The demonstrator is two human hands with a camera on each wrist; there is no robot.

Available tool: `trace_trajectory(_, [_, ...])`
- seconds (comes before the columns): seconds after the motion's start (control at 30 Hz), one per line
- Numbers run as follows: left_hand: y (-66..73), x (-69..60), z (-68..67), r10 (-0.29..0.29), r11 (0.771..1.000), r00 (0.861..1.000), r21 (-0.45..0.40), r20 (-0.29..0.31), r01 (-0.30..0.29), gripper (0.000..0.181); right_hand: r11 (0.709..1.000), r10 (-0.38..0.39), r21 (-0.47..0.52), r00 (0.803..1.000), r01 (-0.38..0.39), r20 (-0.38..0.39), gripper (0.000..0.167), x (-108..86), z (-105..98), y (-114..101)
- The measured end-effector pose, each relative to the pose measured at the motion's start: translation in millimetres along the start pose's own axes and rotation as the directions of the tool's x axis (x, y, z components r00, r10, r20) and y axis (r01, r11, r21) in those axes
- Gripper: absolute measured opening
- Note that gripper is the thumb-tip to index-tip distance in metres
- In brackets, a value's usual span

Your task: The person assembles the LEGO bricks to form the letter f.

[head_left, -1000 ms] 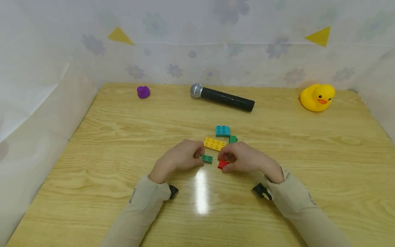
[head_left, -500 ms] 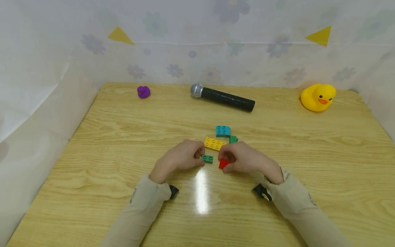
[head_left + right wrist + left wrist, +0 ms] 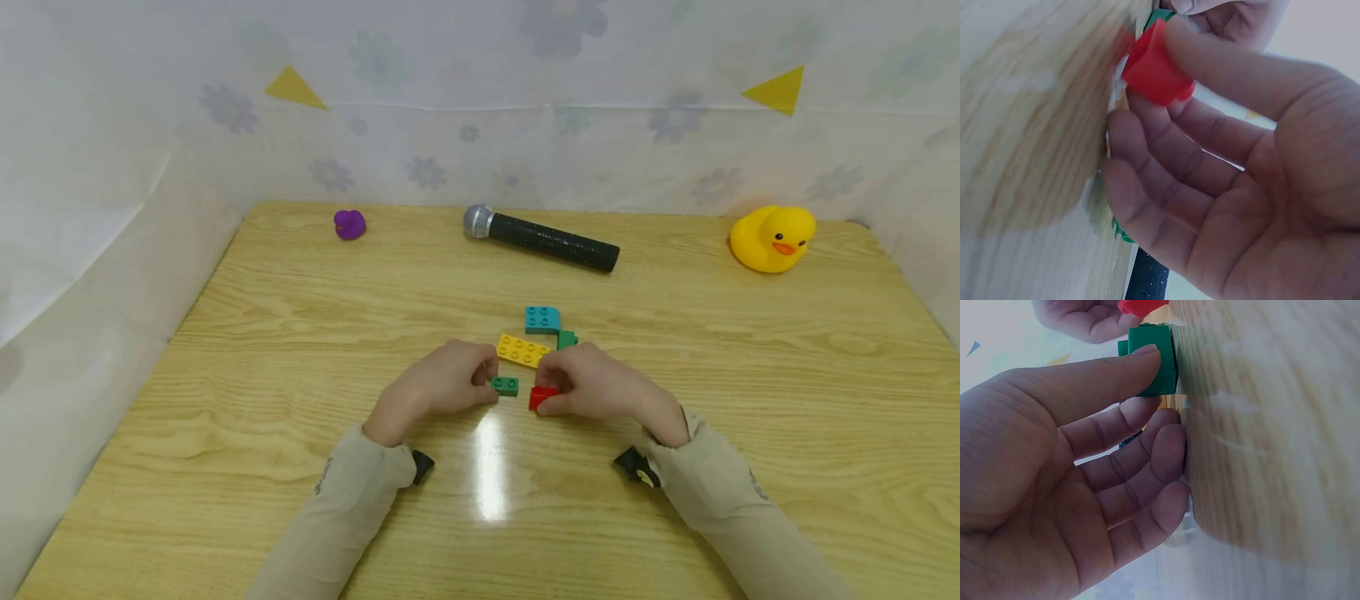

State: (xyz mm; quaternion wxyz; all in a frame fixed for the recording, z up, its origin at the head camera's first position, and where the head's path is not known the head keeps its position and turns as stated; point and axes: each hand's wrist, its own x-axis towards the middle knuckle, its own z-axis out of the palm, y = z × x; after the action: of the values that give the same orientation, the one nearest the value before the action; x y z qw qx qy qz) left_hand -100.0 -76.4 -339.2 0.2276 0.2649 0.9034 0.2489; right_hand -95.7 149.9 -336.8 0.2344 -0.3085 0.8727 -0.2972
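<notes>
Red brick [image 3: 537, 397] sat tilted, pinched in right grip [image 3: 600, 385] | green brick [image 3: 507, 387], at red's nine o'clock, pinched in left grip [image 3: 444, 379] | levelling red seemed wise

The right grip [image 3: 1229, 181] pinches a red brick [image 3: 1155, 69] near the wooden tabletop [image 3: 1029, 131], left grip [image 3: 1241, 19] and green brick [image 3: 1157, 17] beyond

The table [image 3: 225, 400] is pale yellow-brown with streaky wood grain. Along its far edge, the microphone [image 3: 551, 242] pairs a silver-grey head with a black, light-speckled handle. Toward the far left corner the small duck [image 3: 349, 224] is purple; toward the far right, the large duck [image 3: 761, 243] is yellow, orange-billed and black-eyed. Mid-table, from far edge to near: a blue brick [image 3: 542, 320], a green block [image 3: 567, 339], a yellow brick [image 3: 522, 351], a green brick [image 3: 506, 386], a red brick [image 3: 542, 398]. Beyond the far edge, the white cloth [image 3: 480, 75] has faded purple and green flowers.
</notes>
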Motion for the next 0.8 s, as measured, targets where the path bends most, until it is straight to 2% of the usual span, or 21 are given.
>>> trace_trajectory(0.07, [-0.3,-0.3,0.3,-0.004,1.000,1.000,-0.008,-0.001,0.004,0.016,1.000,0.000,0.000,1.000,0.000,-0.019,0.012,-0.2,-0.2,-0.4])
trace_trajectory(0.17, [-0.6,-0.6,0.4,-0.004,1.000,1.000,-0.014,-0.001,0.004,0.017,1.000,-0.013,0.003,0.996,0.013,-0.085,0.013,-0.6,-1.7,-0.6])
trace_trajectory(0.3, [-1.3,-0.1,0.8,0.003,1.000,1.000,-0.012,-0.001,-0.003,0.017,0.998,-0.005,0.065,0.976,0.020,-0.216,0.016,-1.1,-4.2,-1.8])
trace_trajectory(0.4, [-0.9,0.3,0.5,0.008,1.000,1.000,-0.009,-0.002,-0.008,0.017,0.991,0.025,0.131,0.959,0.012,-0.282,0.016,-1.7,-6.0,-4.1])
trace_trajectory(0.53, [0.3,0.1,0.2,0.006,1.000,1.000,-0.005,0.005,-0.006,0.016,0.986,0.059,0.169,0.948,-0.005,-0.314,0.014,-2.9,-6.8,-5.1])
trace_trajectory(0.8, [0.8,0.4,0.6,0.016,1.000,1.000,-0.004,0.004,-0.016,0.016,0.983,0.066,0.184,0.944,-0.006,-0.324,0.014,-2.7,-6.4,-4.3])
